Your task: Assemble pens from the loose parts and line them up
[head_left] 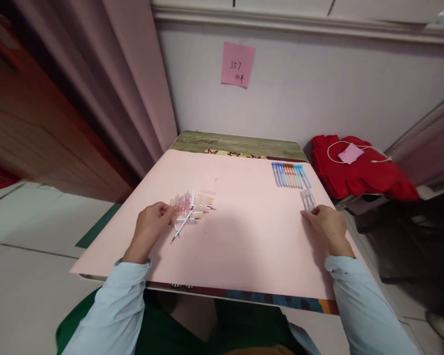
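My left hand (153,224) is pinched at the left edge of a loose pile of clear, pinkish pen barrels (183,203); its fingertips close on one of them. White pen refills (185,224) with dark tips lie across and beside this pile. On the right, my right hand (327,224) has thumb and finger together at the lower end of a few clear pen barrels (308,199) lying side by side. Just beyond them is a neat row of pens (290,175), running from blue-violet through orange-brown to light blue.
A pink sheet (251,236) covers most of the low table, whose green wood-patterned far end (244,140) shows. Right of it, a red cloth (358,172) bears a white cable and a pink note. A pink note (238,64) sticks to the wall; a curtain hangs left.
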A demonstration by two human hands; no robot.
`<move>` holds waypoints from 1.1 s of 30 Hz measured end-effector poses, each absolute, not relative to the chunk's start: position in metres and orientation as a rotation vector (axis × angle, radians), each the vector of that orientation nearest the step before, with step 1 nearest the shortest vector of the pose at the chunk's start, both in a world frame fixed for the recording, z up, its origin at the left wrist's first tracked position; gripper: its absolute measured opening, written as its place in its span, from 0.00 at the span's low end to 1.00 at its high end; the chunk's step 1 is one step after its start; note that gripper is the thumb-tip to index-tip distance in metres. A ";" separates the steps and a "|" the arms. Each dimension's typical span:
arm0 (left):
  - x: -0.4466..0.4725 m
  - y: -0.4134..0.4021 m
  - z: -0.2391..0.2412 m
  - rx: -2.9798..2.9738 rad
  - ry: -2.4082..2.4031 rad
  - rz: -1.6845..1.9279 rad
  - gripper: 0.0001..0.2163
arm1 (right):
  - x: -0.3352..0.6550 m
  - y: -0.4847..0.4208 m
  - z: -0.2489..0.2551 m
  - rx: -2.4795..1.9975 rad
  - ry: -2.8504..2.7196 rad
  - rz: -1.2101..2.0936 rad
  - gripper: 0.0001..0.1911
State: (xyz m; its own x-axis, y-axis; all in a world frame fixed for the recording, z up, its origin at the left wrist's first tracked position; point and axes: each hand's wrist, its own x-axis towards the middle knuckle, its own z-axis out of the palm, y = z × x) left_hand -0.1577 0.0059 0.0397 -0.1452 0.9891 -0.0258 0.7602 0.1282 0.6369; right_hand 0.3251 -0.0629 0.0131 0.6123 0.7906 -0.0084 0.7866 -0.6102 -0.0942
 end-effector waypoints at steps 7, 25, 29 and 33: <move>-0.159 0.003 0.050 1.478 1.853 0.996 0.14 | 0.328 -0.050 0.005 -2.778 -1.390 0.036 0.21; -0.105 -0.013 0.044 0.919 0.869 1.142 0.18 | 0.076 -0.015 0.048 -1.100 -1.214 1.787 0.20; -0.108 -0.010 0.036 0.730 0.848 1.219 0.15 | 0.055 -0.011 0.038 -0.937 -1.088 1.992 0.21; -0.105 -0.008 0.035 0.664 0.860 1.204 0.14 | 0.059 -0.012 0.028 -0.785 -0.894 2.273 0.21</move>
